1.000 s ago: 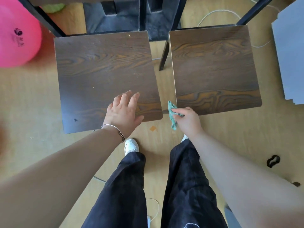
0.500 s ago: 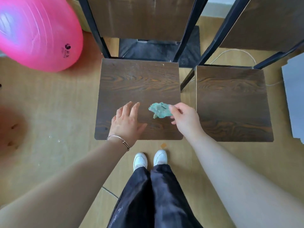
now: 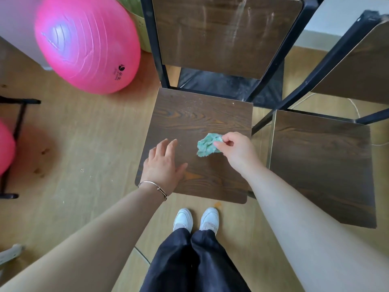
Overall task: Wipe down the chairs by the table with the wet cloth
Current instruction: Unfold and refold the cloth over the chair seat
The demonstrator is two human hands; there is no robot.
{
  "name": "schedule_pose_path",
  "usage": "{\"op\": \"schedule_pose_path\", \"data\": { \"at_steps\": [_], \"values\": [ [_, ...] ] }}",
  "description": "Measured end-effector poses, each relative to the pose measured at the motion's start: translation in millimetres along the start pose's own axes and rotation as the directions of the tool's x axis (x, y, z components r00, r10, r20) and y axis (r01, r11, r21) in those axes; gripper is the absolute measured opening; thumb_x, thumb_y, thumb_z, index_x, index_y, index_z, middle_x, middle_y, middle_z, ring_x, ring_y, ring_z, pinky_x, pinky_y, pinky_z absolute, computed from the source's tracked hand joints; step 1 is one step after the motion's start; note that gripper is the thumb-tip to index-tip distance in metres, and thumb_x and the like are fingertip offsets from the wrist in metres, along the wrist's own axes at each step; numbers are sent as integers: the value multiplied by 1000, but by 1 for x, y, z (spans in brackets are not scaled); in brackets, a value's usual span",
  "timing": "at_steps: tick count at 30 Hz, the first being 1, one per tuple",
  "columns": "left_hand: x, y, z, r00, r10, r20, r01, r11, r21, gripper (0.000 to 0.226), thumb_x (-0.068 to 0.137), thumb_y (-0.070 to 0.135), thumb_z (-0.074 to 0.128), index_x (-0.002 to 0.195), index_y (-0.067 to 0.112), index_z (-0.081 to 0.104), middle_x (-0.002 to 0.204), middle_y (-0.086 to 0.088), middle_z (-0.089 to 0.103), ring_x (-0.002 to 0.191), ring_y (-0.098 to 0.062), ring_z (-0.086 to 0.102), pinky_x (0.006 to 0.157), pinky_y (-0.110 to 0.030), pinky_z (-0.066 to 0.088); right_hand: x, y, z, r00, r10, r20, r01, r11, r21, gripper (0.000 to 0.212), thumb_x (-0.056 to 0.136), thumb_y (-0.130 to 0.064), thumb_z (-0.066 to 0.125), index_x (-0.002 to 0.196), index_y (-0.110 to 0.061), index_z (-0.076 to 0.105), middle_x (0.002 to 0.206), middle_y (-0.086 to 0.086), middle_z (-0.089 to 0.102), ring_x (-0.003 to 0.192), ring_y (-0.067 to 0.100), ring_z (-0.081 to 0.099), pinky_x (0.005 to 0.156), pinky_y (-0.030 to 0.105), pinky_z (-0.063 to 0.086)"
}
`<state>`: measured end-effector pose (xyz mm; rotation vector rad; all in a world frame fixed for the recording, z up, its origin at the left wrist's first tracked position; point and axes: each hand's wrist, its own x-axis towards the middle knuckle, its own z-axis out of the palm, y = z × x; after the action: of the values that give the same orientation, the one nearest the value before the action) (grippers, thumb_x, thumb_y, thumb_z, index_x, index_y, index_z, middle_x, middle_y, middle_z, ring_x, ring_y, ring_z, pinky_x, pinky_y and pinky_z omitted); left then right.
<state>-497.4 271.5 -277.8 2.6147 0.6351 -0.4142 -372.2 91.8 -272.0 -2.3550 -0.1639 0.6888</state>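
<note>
Two dark wood chairs with black metal frames stand side by side in front of me. On the left chair's seat (image 3: 202, 116) my left hand (image 3: 165, 167) lies flat near the front left corner, fingers apart. My right hand (image 3: 236, 149) pinches a crumpled green cloth (image 3: 207, 144) over the middle right of that same seat. The cloth touches or hovers just above the wood. The right chair's seat (image 3: 320, 157) is bare. The left chair's backrest (image 3: 223, 32) rises at the top of the view.
A big pink exercise ball (image 3: 84, 43) sits on the wooden floor to the left of the chairs. Part of a second pink ball (image 3: 5, 148) and a black stand (image 3: 12, 144) show at the far left edge. My white shoes (image 3: 195, 220) stand just before the left chair.
My right hand has carried the cloth from the gap between the chairs onto the left seat. The view has pulled back and up, showing the backrests. My left hand stays on the seat.
</note>
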Motion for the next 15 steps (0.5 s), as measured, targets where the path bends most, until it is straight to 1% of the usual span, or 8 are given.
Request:
{"op": "schedule_pose_path", "data": {
  "at_steps": [3, 6, 8, 9, 11, 12, 13, 15],
  "values": [
    [7, 4, -3, 1000, -11, -7, 11, 1000, -3, 71, 90, 48, 57, 149, 27, 25, 153, 0, 26, 130, -28, 34, 102, -43, 39, 4, -5, -6, 999, 1, 37, -2, 1000, 26, 28, 95, -44, 57, 86, -19, 66, 87, -7, 67, 82, 15, 62, 77, 42, 55],
    [14, 6, -2, 1000, -1, -9, 1, 1000, -17, 69, 91, 48, 56, 150, 26, 25, 154, -1, 26, 130, -29, 34, 103, -42, 38, 11, -2, -7, 996, 12, 85, -13, 1000, 10, 32, 95, -47, 54, 81, -19, 63, 86, -5, 67, 83, 18, 63, 78, 44, 54],
    [18, 7, 0, 1000, 11, -1, -11, 999, -31, 68, 92, 47, 54, 150, 26, 26, 153, -1, 27, 130, -29, 36, 103, -42, 38, 15, 2, -5, 990, 37, 133, -56, 989, 139, 31, 93, -44, 58, 77, -19, 61, 93, -8, 69, 87, 16, 66, 82, 46, 57],
    [20, 9, 1, 1000, 15, 8, -15, 999, -40, 66, 93, 47, 53, 150, 26, 25, 152, 0, 28, 129, -28, 36, 103, -41, 38, 15, 3, -4, 986, 65, 154, -105, 958, 266, 29, 93, -41, 61, 79, -15, 62, 98, -6, 70, 91, 15, 68, 85, 46, 58],
    [25, 12, 2, 999, 36, 31, -34, 998, -60, 63, 94, 46, 51, 149, 27, 26, 148, 0, 33, 128, -27, 37, 101, -41, 39, 13, 2, -2, 974, 106, 199, -197, 829, 524, 27, 94, -30, 63, 90, -3, 62, 104, 9, 70, 96, 19, 70, 86, 43, 59],
    [27, 13, 2, 998, 51, 39, -48, 996, -74, 61, 95, 46, 50, 149, 27, 28, 144, -1, 36, 126, -26, 38, 100, -40, 40, 11, -1, -2, 973, 112, 203, -213, 776, 594, 27, 95, -25, 63, 94, 2, 61, 106, 15, 69, 98, 21, 70, 85, 42, 59],
    [29, 14, 2, 997, 68, 43, -64, 993, -100, 59, 95, 46, 50, 147, 26, 31, 139, -2, 41, 124, -26, 40, 98, -40, 42, 9, -2, -2, 973, 114, 199, -215, 750, 626, 27, 95, -22, 63, 96, 5, 60, 107, 17, 68, 99, 22, 70, 84, 40, 60],
    [32, 17, 0, 994, 105, 30, -97, 972, -213, 50, 95, 44, 52, 140, 24, 44, 126, -1, 50, 116, -23, 48, 94, -40, 46, 6, -5, 2, 975, 108, 192, -209, 732, 649, 26, 96, -20, 62, 98, 6, 61, 105, 17, 69, 100, 23, 70, 84, 37, 59]
  ]
}}
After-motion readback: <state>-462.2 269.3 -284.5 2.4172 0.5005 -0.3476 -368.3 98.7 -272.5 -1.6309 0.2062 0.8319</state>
